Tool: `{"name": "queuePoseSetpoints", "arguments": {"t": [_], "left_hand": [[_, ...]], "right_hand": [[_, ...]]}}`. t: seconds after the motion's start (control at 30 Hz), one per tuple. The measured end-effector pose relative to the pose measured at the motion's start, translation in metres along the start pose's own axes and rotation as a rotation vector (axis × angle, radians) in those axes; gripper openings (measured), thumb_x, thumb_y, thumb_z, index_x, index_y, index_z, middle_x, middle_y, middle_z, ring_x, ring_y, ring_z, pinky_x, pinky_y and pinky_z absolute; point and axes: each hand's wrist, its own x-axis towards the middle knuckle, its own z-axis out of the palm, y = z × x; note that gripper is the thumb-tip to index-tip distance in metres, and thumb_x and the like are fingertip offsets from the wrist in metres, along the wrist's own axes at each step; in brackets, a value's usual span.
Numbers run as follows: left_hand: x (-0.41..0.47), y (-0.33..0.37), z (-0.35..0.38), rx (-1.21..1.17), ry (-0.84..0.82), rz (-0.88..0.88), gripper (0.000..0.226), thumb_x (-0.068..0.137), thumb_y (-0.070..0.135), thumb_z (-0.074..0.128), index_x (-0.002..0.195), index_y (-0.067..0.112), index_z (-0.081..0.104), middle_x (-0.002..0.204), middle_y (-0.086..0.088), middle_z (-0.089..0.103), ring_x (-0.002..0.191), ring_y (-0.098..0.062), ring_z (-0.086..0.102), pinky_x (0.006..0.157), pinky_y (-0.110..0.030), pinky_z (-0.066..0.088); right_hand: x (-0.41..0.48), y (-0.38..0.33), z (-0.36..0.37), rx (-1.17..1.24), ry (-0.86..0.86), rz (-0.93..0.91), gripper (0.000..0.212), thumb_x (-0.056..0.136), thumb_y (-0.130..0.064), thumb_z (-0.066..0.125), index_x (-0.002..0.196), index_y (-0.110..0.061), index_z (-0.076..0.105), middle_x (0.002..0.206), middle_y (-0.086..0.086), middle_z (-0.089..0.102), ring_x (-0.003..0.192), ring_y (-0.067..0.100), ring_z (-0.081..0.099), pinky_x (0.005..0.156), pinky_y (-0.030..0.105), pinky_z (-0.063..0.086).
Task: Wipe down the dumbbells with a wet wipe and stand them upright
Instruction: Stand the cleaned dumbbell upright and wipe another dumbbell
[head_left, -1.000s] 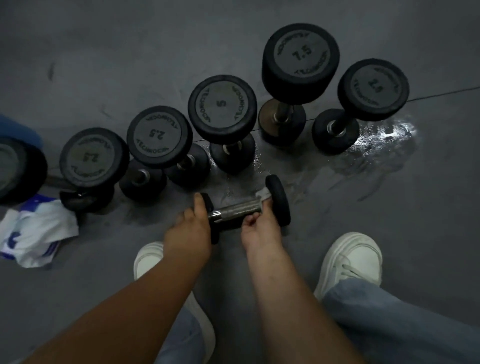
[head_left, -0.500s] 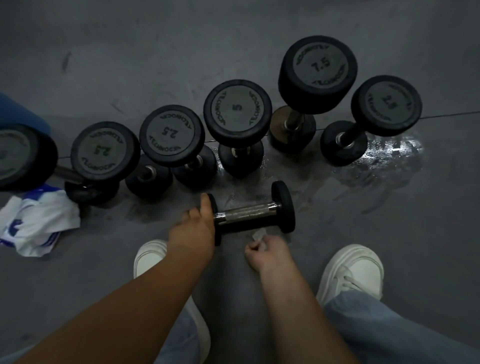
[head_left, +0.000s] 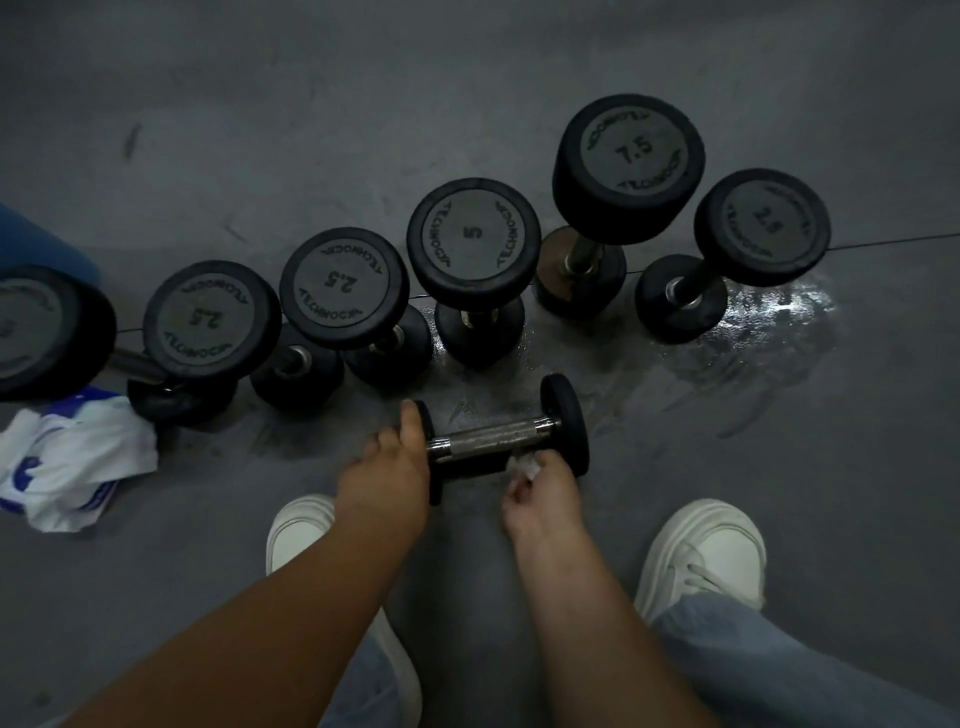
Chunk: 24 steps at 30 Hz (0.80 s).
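A small black dumbbell (head_left: 493, 439) with a chrome handle lies on its side on the grey floor in front of me. My left hand (head_left: 387, 470) grips its left head, thumb over the top. My right hand (head_left: 540, 491) pinches a crumpled white wet wipe (head_left: 525, 466) against the underside of the handle, near the right head. Behind it, several black dumbbells stand upright in a row: two marked 2.5 (head_left: 213, 319) (head_left: 344, 288), one marked 5 (head_left: 474, 236), one marked 7.5 (head_left: 628, 166) and another 2.5 (head_left: 761, 226).
A white and blue wipe packet (head_left: 72, 457) lies on the floor at the left. A larger dumbbell (head_left: 41, 332) sits at the far left edge. A wet patch (head_left: 769, 322) shines on the floor at the right. My white shoes (head_left: 701, 556) flank my arms.
My right hand left the handle's top with the wipe, drew back toward me, and has now returned to the handle's underside. The left hand kept hold of the left head.
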Motion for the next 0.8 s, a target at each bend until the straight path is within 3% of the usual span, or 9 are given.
{"name": "queuePoseSetpoints", "arguments": {"t": [0.1, 0.2, 0.27, 0.3, 0.4, 0.47, 0.57, 0.67, 0.8], "left_hand": [[0.0, 0.0, -0.002, -0.002, -0.014, -0.005, 0.103, 0.085, 0.029, 0.065, 0.154, 0.009, -0.009, 0.141, -0.01, 0.041, 0.128, -0.025, 0.046, 0.097, -0.035, 0.045], [0.001, 0.002, -0.004, 0.0, -0.024, -0.008, 0.107, 0.085, 0.031, 0.068, 0.153, 0.009, -0.011, 0.142, -0.01, 0.039, 0.129, -0.024, 0.045, 0.098, -0.035, 0.045], [0.001, 0.001, -0.004, -0.008, -0.037, -0.009, 0.109, 0.084, 0.031, 0.069, 0.153, 0.01, -0.012, 0.142, -0.01, 0.039, 0.129, -0.025, 0.045, 0.098, -0.036, 0.045], [0.001, 0.001, -0.005, -0.012, -0.038, -0.01, 0.108, 0.084, 0.031, 0.069, 0.153, 0.01, -0.011, 0.142, -0.01, 0.039, 0.129, -0.025, 0.045, 0.098, -0.036, 0.045], [0.0, 0.001, -0.004, -0.013, -0.014, -0.001, 0.105, 0.086, 0.031, 0.066, 0.154, 0.009, -0.011, 0.141, -0.01, 0.041, 0.128, -0.024, 0.046, 0.097, -0.035, 0.045], [0.0, 0.001, -0.003, -0.015, -0.022, -0.001, 0.108, 0.085, 0.033, 0.068, 0.153, 0.009, -0.011, 0.141, -0.01, 0.041, 0.128, -0.024, 0.046, 0.097, -0.035, 0.045], [0.0, 0.001, -0.006, -0.028, -0.05, -0.002, 0.113, 0.082, 0.037, 0.071, 0.154, 0.008, -0.011, 0.141, -0.011, 0.04, 0.129, -0.025, 0.045, 0.1, -0.035, 0.044], [0.0, 0.001, -0.009, -0.045, -0.06, 0.003, 0.112, 0.082, 0.039, 0.07, 0.154, 0.008, -0.011, 0.142, -0.011, 0.04, 0.129, -0.025, 0.045, 0.1, -0.035, 0.043], [-0.002, 0.001, -0.008, -0.034, -0.033, 0.013, 0.11, 0.083, 0.038, 0.069, 0.154, 0.008, -0.011, 0.141, -0.01, 0.041, 0.126, -0.024, 0.048, 0.099, -0.034, 0.044]], "right_hand": [[-0.012, -0.001, 0.005, 0.207, -0.07, -0.001, 0.011, 0.094, -0.01, 0.049, 0.088, -0.012, 0.058, 0.097, 0.002, 0.058, 0.098, 0.013, 0.054, 0.081, 0.023, 0.044], [-0.017, 0.001, 0.003, 0.32, -0.146, 0.0, 0.029, 0.093, 0.0, 0.036, 0.107, -0.007, 0.06, 0.113, 0.007, 0.056, 0.117, 0.018, 0.048, 0.101, 0.031, 0.039], [-0.015, 0.003, 0.004, 0.326, -0.138, -0.024, 0.04, 0.096, 0.004, 0.03, 0.121, -0.012, 0.057, 0.114, 0.008, 0.054, 0.114, 0.019, 0.046, 0.104, 0.032, 0.039], [-0.013, 0.003, 0.004, 0.328, -0.131, -0.032, 0.035, 0.098, 0.003, 0.034, 0.117, -0.014, 0.058, 0.11, 0.007, 0.055, 0.11, 0.019, 0.048, 0.1, 0.03, 0.042], [0.003, 0.004, 0.009, 0.261, -0.087, -0.023, 0.014, 0.092, -0.008, 0.06, 0.102, -0.018, 0.062, 0.094, -0.001, 0.06, 0.081, 0.007, 0.053, 0.063, 0.018, 0.045], [0.006, 0.004, 0.016, 0.19, -0.083, -0.038, 0.022, 0.086, -0.024, 0.07, 0.107, -0.02, 0.064, 0.087, -0.006, 0.061, 0.068, 0.003, 0.05, 0.05, 0.014, 0.038], [0.0, -0.005, 0.033, 0.092, -0.101, -0.032, 0.019, 0.086, -0.038, 0.07, 0.094, -0.022, 0.065, 0.096, -0.006, 0.066, 0.085, 0.008, 0.06, 0.059, 0.018, 0.041], [-0.005, -0.01, 0.043, 0.09, -0.095, -0.042, 0.018, 0.088, -0.033, 0.068, 0.083, -0.017, 0.064, 0.1, -0.001, 0.067, 0.098, 0.018, 0.062, 0.069, 0.03, 0.048], [-0.005, -0.002, 0.024, 0.172, -0.156, -0.067, 0.02, 0.089, -0.024, 0.064, 0.103, -0.012, 0.066, 0.116, 0.005, 0.066, 0.112, 0.017, 0.059, 0.1, 0.028, 0.042]]}}
